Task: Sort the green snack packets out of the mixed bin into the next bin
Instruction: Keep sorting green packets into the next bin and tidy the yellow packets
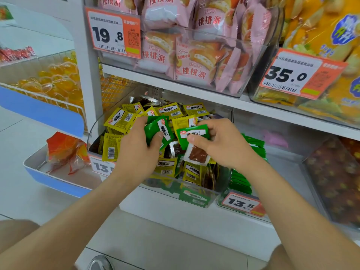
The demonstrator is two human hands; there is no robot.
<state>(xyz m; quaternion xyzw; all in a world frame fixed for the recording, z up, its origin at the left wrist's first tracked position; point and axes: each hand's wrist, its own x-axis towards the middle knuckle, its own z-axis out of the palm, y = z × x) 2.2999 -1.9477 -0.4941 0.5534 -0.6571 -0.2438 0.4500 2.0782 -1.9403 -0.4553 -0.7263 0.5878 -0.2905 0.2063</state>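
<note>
A clear mixed bin (194, 199) on the low shelf holds several yellow packets (118, 119) and some green ones. My left hand (136, 151) is over the bin's left half, closed on a bunch of green packets (155, 131). My right hand (224, 143) is over the bin's right side and pinches a single green packet (192, 134) with a clear window showing a brown snack. To the right stands the neighbouring bin (241, 203) with stacked green packets (253, 143), partly hidden by my right forearm.
The shelf above carries pink pastry bags (191, 55) and yellow bags (321, 36) with price tags 19.8 and 35.0. At left are blue-edged trays with orange jelly cups (50, 78). A dark patterned bin (335, 182) sits at far right. Price tags fringe the shelf edge.
</note>
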